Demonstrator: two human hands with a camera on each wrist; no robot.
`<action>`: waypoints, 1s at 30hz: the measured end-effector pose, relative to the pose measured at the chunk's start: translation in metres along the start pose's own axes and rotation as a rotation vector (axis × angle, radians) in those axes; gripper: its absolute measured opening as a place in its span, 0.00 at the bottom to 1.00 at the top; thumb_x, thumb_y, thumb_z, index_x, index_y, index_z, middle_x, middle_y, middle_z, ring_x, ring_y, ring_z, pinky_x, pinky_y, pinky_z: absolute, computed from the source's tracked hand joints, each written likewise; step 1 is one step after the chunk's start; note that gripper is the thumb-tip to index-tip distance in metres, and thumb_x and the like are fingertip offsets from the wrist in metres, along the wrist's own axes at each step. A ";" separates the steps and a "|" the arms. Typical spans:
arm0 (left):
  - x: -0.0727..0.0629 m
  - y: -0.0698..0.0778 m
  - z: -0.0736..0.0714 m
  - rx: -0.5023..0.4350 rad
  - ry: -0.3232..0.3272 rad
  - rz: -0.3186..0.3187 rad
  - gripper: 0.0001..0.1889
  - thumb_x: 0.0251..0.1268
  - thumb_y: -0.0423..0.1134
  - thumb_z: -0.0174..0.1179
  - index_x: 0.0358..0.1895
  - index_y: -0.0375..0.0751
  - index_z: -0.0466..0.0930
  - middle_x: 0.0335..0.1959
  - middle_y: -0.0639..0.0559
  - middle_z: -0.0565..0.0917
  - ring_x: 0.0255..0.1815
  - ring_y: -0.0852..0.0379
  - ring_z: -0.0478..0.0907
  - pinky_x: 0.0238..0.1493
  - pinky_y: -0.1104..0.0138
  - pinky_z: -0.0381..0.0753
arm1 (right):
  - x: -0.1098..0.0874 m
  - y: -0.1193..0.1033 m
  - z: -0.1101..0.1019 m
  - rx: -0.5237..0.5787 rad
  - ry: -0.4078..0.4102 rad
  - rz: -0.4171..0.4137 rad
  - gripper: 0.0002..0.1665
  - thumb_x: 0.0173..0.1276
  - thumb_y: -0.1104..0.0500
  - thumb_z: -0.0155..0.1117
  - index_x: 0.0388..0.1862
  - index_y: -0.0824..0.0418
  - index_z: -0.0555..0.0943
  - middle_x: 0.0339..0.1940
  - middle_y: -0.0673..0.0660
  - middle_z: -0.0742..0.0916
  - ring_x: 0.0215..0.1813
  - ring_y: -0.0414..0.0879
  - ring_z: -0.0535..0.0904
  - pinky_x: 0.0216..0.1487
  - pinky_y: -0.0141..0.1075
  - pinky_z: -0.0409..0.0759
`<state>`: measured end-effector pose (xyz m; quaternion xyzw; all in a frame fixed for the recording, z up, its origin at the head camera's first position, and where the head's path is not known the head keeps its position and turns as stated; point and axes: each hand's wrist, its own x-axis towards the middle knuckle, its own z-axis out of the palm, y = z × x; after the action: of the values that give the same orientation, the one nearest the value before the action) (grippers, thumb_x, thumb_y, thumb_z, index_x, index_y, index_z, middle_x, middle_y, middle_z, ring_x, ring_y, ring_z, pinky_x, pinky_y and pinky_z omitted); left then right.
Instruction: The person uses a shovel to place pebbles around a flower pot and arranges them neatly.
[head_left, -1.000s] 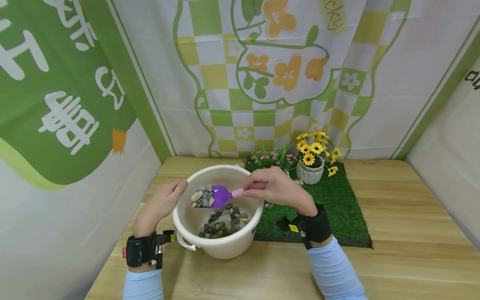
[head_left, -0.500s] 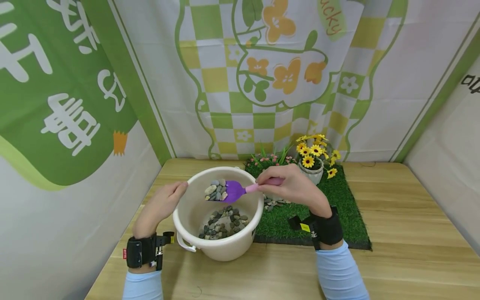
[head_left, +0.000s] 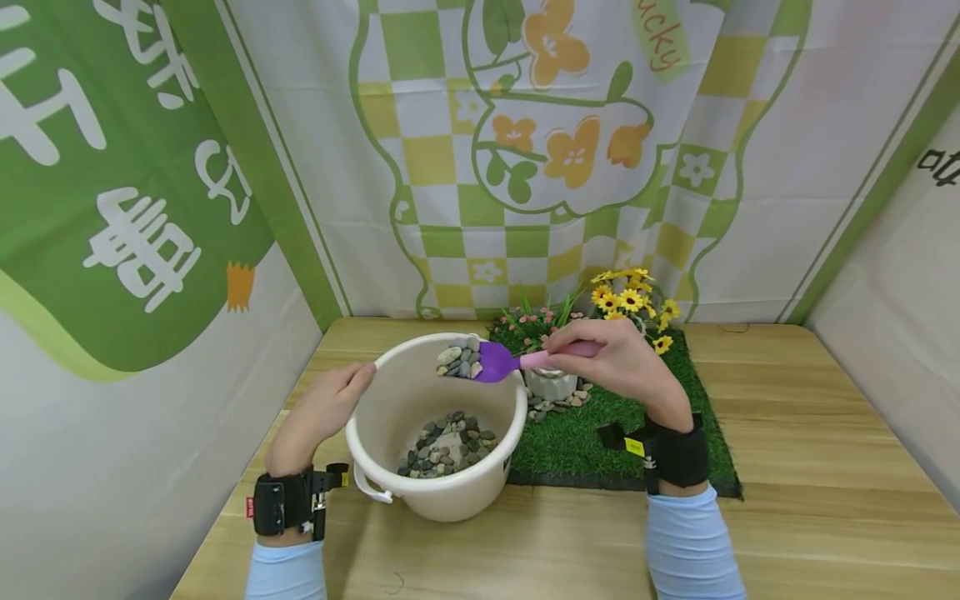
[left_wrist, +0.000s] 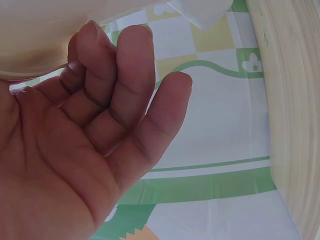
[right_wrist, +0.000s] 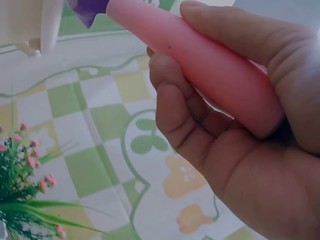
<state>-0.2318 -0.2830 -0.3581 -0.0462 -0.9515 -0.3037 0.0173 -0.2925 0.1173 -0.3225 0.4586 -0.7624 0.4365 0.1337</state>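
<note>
In the head view, my right hand (head_left: pixel 618 354) grips the pink handle of a small purple shovel (head_left: pixel 497 362). Its blade carries several grey and pale pebbles (head_left: pixel 460 358) over the far right rim of a white bucket (head_left: pixel 435 504). The right wrist view shows fingers and thumb wrapped round the pink handle (right_wrist: pixel 210 70). My left hand (head_left: pixel 322 408) holds the bucket's left rim, its thumb at the edge. In the left wrist view its fingers (left_wrist: pixel 135 70) bend beside the bucket wall (left_wrist: pixel 30 40); the thumb is hidden there. More pebbles (head_left: pixel 450 446) lie on the bucket's bottom.
Right of the bucket lies an artificial grass mat (head_left: pixel 600 450). On it stand a white pot (head_left: pixel 551 385) of pink flowers, ringed by pebbles (head_left: pixel 558 403), and yellow flowers (head_left: pixel 630 298) partly behind my right hand. A patterned cloth (head_left: pixel 465 242) hangs behind the wooden table (head_left: pixel 817 450).
My right hand has lifted the loaded shovel up and to the right, from above the bucket's middle to its far right rim. My left hand and the bucket have stayed put.
</note>
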 end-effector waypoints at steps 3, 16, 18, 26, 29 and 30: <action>0.001 0.000 0.000 -0.002 -0.004 -0.003 0.29 0.80 0.56 0.33 0.57 0.38 0.78 0.46 0.44 0.86 0.44 0.52 0.84 0.47 0.54 0.81 | -0.003 0.002 -0.006 -0.006 0.019 -0.002 0.10 0.60 0.67 0.72 0.38 0.54 0.87 0.35 0.53 0.89 0.29 0.36 0.80 0.31 0.26 0.76; 0.000 -0.002 0.001 0.017 0.014 0.019 0.29 0.81 0.55 0.33 0.58 0.39 0.78 0.46 0.43 0.86 0.45 0.49 0.84 0.48 0.52 0.81 | -0.019 0.015 -0.029 0.014 0.046 0.076 0.11 0.62 0.70 0.69 0.39 0.56 0.86 0.34 0.53 0.87 0.29 0.37 0.81 0.33 0.26 0.76; 0.001 -0.001 0.001 0.018 0.014 0.026 0.28 0.81 0.55 0.33 0.58 0.38 0.78 0.46 0.43 0.86 0.45 0.49 0.84 0.48 0.53 0.81 | -0.023 0.016 -0.032 0.013 0.051 0.114 0.10 0.64 0.69 0.67 0.40 0.55 0.86 0.34 0.53 0.87 0.29 0.36 0.80 0.33 0.27 0.76; 0.000 0.000 0.001 0.012 0.017 0.018 0.27 0.81 0.55 0.34 0.54 0.40 0.80 0.43 0.45 0.87 0.43 0.53 0.83 0.46 0.56 0.80 | -0.032 0.018 -0.044 -0.008 0.100 0.080 0.13 0.61 0.71 0.69 0.40 0.56 0.87 0.35 0.54 0.89 0.29 0.35 0.80 0.31 0.25 0.76; 0.000 0.000 0.002 0.007 0.018 0.019 0.27 0.81 0.55 0.34 0.53 0.40 0.80 0.42 0.46 0.87 0.41 0.55 0.83 0.44 0.58 0.80 | -0.035 0.018 -0.050 -0.049 0.126 0.079 0.12 0.60 0.71 0.69 0.39 0.57 0.87 0.35 0.55 0.90 0.32 0.33 0.83 0.35 0.24 0.78; 0.000 0.001 0.002 0.003 0.019 0.019 0.27 0.81 0.55 0.34 0.53 0.40 0.80 0.41 0.46 0.86 0.40 0.55 0.82 0.44 0.59 0.79 | -0.037 0.019 -0.052 -0.066 0.135 0.090 0.12 0.61 0.71 0.69 0.39 0.56 0.87 0.34 0.55 0.89 0.32 0.32 0.82 0.34 0.23 0.77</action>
<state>-0.2315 -0.2816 -0.3591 -0.0525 -0.9513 -0.3024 0.0294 -0.2978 0.1837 -0.3244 0.3888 -0.7855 0.4465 0.1801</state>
